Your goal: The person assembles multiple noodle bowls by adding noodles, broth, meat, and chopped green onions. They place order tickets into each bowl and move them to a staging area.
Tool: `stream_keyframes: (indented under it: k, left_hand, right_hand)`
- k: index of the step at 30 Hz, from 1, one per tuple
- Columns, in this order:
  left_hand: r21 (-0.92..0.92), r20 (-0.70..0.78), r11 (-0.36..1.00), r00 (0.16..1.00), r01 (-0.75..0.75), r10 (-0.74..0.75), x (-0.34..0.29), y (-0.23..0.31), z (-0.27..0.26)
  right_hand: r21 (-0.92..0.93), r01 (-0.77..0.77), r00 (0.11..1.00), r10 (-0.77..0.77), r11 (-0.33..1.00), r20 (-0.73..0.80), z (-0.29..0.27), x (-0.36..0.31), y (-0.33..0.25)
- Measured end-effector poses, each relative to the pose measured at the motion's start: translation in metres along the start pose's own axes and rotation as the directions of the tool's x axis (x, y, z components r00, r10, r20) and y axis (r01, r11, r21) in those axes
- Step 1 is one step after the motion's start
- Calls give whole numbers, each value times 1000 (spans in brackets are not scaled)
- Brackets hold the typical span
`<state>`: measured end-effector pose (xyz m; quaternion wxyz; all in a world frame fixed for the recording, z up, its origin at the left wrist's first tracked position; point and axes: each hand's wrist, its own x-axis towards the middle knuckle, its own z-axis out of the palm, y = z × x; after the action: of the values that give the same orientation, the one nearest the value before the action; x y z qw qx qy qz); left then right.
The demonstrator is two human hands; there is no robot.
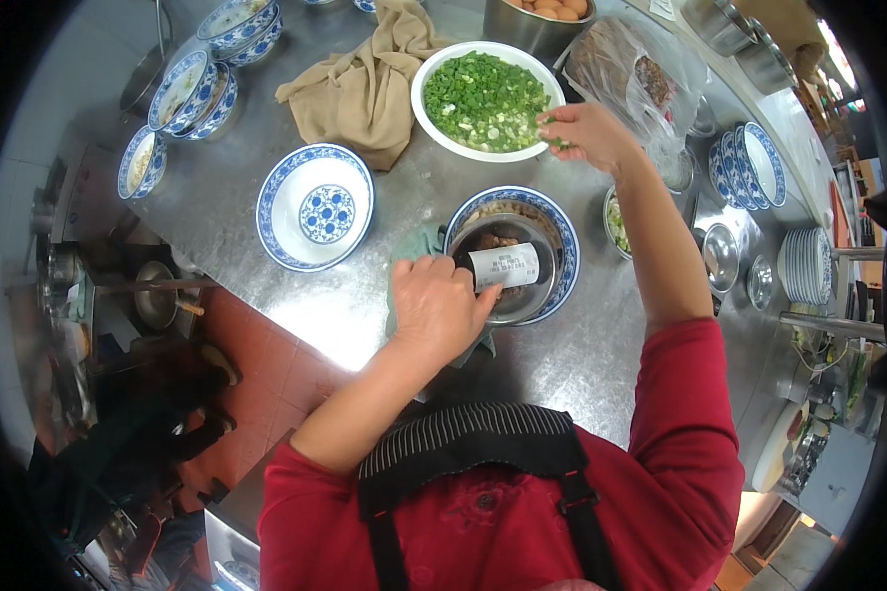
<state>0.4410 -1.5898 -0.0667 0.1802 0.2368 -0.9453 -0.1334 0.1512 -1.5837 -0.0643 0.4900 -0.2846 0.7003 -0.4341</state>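
My left hand (pixel 432 303) is closed at the rim of a small metal bowl (pixel 537 298), with the thumb by a white printed slip (pixel 505 265) lying across it. Brown food (pixel 498 241) shows partly behind the slip. This metal bowl is over a blue-and-white patterned bowl (pixel 568 246), whose near left side is hidden. My right hand (pixel 583 136) is at the right rim of a white basin (pixel 426 120), its fingers pinched around a few green bits. Chopped scallions (pixel 485 94) fill the basin.
An empty patterned bowl (pixel 327 212) sits at left on the steel table (pixel 232 286). Beyond it lies a tan cloth (pixel 350 103). Stacked bowls (pixel 192 94) stand at far left, others (pixel 749 165) at right. A metal pot with brown eggs (pixel 532 30) and a plastic bag (pixel 626 74) are at the back.
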Motion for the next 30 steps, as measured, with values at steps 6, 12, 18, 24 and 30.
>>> stream_keyframes:
  k: [6,12,18,24,30]
  left_hand:
    - [-188,71,974,991,126,-114,2,3,8]
    - [-462,231,818,937,343,-263,-19,-3,-33]
    - [-472,242,799,926,373,-290,-39,-8,-52]
    - [-559,229,719,910,414,-346,-46,-18,-55]
    - [-626,259,685,928,371,-266,-41,-11,-33]
  right_hand:
    - [-68,10,995,-3,998,98,21,-70,3]
    - [-215,180,971,-139,960,193,58,-107,17]
    - [-650,538,823,-503,537,265,86,-126,24]
    - [-713,443,868,-459,543,190,88,-133,21]
    - [-626,589,751,-632,511,190,95,-132,33]
